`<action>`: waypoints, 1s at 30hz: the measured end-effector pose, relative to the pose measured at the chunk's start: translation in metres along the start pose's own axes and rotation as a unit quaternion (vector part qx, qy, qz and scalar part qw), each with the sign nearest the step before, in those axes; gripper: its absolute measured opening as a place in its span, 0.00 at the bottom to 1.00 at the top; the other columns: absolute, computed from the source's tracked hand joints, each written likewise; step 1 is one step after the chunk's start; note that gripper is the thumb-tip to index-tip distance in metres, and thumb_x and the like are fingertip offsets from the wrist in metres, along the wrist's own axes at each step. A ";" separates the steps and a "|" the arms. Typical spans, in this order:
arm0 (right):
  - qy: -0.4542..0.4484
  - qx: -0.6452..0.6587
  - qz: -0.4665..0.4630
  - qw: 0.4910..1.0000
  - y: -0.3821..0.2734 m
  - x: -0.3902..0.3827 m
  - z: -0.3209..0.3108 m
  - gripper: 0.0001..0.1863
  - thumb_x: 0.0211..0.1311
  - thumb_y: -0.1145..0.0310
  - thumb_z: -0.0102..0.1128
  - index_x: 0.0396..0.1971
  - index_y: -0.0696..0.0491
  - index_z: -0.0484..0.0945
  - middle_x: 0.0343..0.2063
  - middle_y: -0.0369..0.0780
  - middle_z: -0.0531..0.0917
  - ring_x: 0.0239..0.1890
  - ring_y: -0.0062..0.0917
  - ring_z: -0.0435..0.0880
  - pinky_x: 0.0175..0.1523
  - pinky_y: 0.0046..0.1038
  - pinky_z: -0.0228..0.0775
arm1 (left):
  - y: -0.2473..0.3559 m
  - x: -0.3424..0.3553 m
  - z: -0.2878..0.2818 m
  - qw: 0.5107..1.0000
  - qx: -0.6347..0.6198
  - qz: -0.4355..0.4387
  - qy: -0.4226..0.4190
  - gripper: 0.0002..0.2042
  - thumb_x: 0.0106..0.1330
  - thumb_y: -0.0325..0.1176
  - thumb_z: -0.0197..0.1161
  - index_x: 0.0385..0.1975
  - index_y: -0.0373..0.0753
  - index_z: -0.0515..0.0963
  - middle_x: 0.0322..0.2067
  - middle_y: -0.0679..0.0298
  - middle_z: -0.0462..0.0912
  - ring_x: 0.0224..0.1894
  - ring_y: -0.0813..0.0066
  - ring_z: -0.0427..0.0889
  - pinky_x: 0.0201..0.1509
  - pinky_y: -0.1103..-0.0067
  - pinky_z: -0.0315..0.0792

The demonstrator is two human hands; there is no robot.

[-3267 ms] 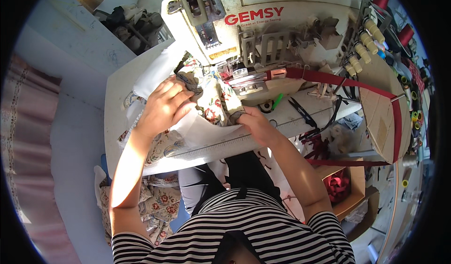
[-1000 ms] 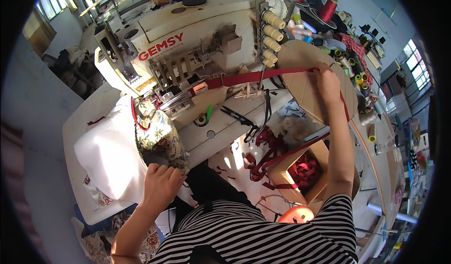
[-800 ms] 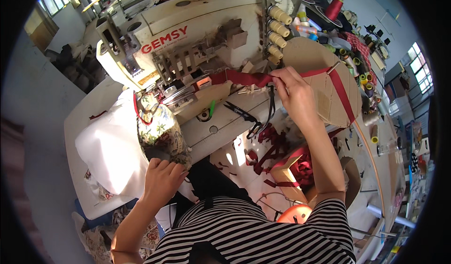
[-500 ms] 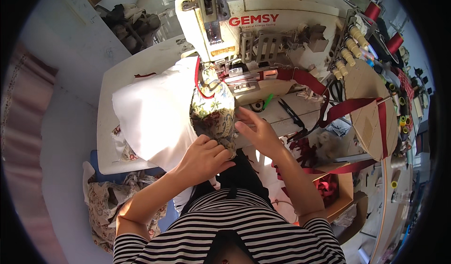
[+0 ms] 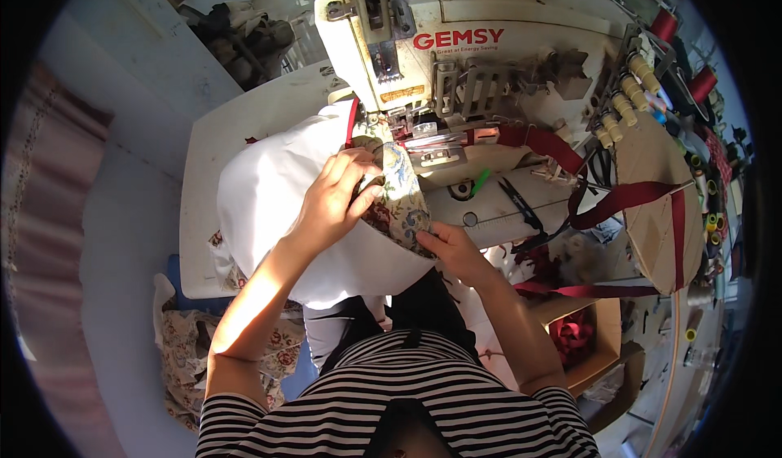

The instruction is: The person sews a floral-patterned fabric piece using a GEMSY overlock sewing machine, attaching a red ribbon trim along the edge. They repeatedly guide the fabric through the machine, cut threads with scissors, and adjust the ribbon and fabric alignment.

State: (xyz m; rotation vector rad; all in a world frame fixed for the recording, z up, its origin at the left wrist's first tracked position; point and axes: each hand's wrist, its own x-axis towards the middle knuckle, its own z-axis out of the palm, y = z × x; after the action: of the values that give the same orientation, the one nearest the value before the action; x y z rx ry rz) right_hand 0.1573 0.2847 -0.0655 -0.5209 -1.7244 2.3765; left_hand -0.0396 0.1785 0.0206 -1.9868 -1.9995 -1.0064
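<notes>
A floral woven fabric piece lies in front of the sewing machine, joined to or lying over a large white cloth. My left hand pinches the floral fabric near the machine's needle area, fingers bent over its left edge. With thumb and fingers, my right hand grips the lower right corner of the same piece. Dark red binding tape runs into a metal tape guide beside the presser foot. A red bound edge shows on the cloth at the needle.
Black thread snips and a green-handled tool lie right of the fabric. A cardboard reel feeds the tape. Below it is a cardboard box with red tape inside. Floral cloth is heaped lower left.
My left hand has moved up and forward toward the needle. My right hand, open before, has closed on the fabric corner. The white cloth now spreads under the hands, across my lap.
</notes>
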 end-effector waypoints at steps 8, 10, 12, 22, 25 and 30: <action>-0.010 -0.034 -0.003 0.999 -0.005 0.008 -0.007 0.14 0.68 0.66 0.50 0.42 0.62 0.76 0.36 0.33 0.80 0.38 0.12 0.73 0.46 0.18 0.66 | -0.028 0.014 0.003 0.997 -0.071 -0.020 -0.022 0.06 0.61 0.28 0.59 0.37 0.38 0.74 0.43 0.59 0.75 0.49 0.60 0.72 0.54 0.72 0.67; -0.014 -0.041 -0.019 0.999 -0.015 0.011 -0.006 0.14 0.68 0.65 0.50 0.42 0.62 0.76 0.36 0.33 0.80 0.38 0.12 0.73 0.46 0.18 0.66 | -0.036 0.019 0.001 0.997 -0.075 -0.015 -0.025 0.06 0.61 0.27 0.59 0.37 0.38 0.75 0.42 0.60 0.75 0.50 0.60 0.71 0.54 0.72 0.66; -0.009 -0.040 -0.035 0.999 -0.021 0.016 -0.004 0.14 0.68 0.65 0.50 0.39 0.62 0.76 0.33 0.33 0.79 0.36 0.11 0.72 0.43 0.18 0.66 | -0.044 0.023 0.001 0.995 -0.096 -0.020 -0.036 0.06 0.62 0.28 0.59 0.38 0.38 0.75 0.44 0.59 0.74 0.52 0.60 0.70 0.57 0.71 0.64; -0.001 -0.080 -0.027 0.996 -0.039 0.042 -0.005 0.15 0.68 0.64 0.49 0.41 0.62 0.76 0.34 0.35 0.81 0.37 0.13 0.76 0.44 0.19 0.70 | -0.053 0.043 -0.023 0.991 0.024 0.110 -0.072 0.06 0.57 0.32 0.64 0.30 0.38 0.76 0.40 0.61 0.77 0.54 0.59 0.72 0.64 0.63 0.60; -0.008 -0.095 -0.002 0.995 -0.044 0.044 -0.006 0.14 0.67 0.65 0.50 0.41 0.61 0.76 0.33 0.34 0.81 0.35 0.14 0.77 0.40 0.20 0.71 | -0.024 0.025 -0.035 0.973 0.094 0.186 -0.101 0.09 0.52 0.35 0.68 0.25 0.38 0.75 0.30 0.62 0.77 0.41 0.62 0.76 0.60 0.62 0.65; -0.063 -0.007 0.052 0.997 -0.042 0.043 0.009 0.12 0.64 0.69 0.49 0.39 0.61 0.76 0.28 0.32 0.79 0.29 0.12 0.75 0.34 0.19 0.70 | 0.059 -0.031 -0.017 0.952 0.048 0.113 -0.279 0.11 0.54 0.35 0.66 0.21 0.40 0.70 0.21 0.67 0.71 0.31 0.72 0.77 0.28 0.78 0.73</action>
State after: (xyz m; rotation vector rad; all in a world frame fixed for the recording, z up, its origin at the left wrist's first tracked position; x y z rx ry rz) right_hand 0.1113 0.3039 -0.0307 -0.4838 -1.8077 2.5218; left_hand 0.0134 0.1375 0.0372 -2.5747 -1.9299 -0.3051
